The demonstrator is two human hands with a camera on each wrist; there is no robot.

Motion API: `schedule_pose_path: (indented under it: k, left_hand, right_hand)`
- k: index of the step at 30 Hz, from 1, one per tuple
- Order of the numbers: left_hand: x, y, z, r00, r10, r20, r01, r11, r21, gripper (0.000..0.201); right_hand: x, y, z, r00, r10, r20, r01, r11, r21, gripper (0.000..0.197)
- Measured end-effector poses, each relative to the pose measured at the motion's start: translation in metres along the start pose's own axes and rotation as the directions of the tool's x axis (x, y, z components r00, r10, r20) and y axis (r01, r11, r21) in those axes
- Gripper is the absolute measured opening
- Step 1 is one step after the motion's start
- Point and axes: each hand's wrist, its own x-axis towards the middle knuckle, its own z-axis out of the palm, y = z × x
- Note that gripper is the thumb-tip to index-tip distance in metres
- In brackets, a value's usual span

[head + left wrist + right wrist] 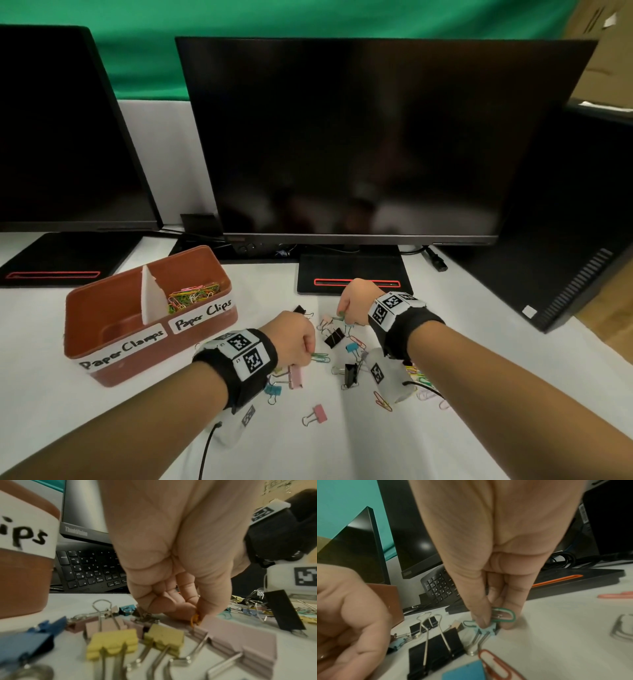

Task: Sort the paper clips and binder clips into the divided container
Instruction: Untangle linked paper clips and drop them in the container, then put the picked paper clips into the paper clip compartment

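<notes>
The brown divided container (102, 363) stands at the left. Its "Paper Clips" half holds a heap of coloured paper clips (193, 294); the "Paper Clamps" half shows nothing inside. My left hand (310, 353) is curled low over the scattered clips and pinches an orange paper clip (194, 619) between thumb and finger, with green paper clips (320, 357) at its fingertips. Farther back, my right hand (342, 313) pinches a green paper clip (505, 615) just above a light blue binder clip (488, 628) on the table. Black binder clips (334, 337), pink ones (318, 413) and blue ones (274, 390) lie between my hands.
A monitor base (354, 274) sits right behind my right hand, under a large dark monitor. A black computer tower (565, 240) stands at the right. A keyboard (89, 569) lies behind the container. More paper clips (419, 377) lie under my right wrist.
</notes>
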Motion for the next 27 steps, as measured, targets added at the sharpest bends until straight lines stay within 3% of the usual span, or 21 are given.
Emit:
schedule_pose_path:
  k: [9, 15, 20, 25, 27]
  left_hand:
    - [-0.007, -0.004, -0.013, 0.997, 0.051, -0.063, -0.054, 0.997, -0.046, 0.016]
    - [-0.01, -0.009, -0.019, 0.996, 0.045, -0.083, -0.054, 0.992, -0.113, 0.013]
    - [-0.019, -0.013, -0.03, 0.99, 0.02, -0.137, -0.044, 0.984, -0.173, 0.012]
    - [-0.048, -0.028, -0.079, 0.954, -0.013, -0.3, -0.05, 0.978, -0.2, 0.006]
    - [-0.062, -0.045, -0.102, 0.917, -0.069, -0.393, -0.012, 0.98, -0.2, 0.005]
  right_hand:
    - [-0.007, 0.003, -0.003, 0.997, -0.05, -0.065, 0.053, 0.998, 0.044, 0.035]
    - [0.002, -0.016, 0.0, 0.996, -0.014, 0.088, 0.025, 0.992, -0.126, 0.037]
    - [-0.004, -0.016, -0.004, 0.997, -0.019, 0.078, 0.03, 0.988, -0.148, 0.034]
    - [-0.049, -0.03, -0.044, 0.986, -0.15, -0.073, 0.145, 0.987, -0.064, 0.029]
    - [-0.069, -0.044, -0.058, 0.932, -0.275, -0.237, 0.262, 0.961, -0.086, 0.026]
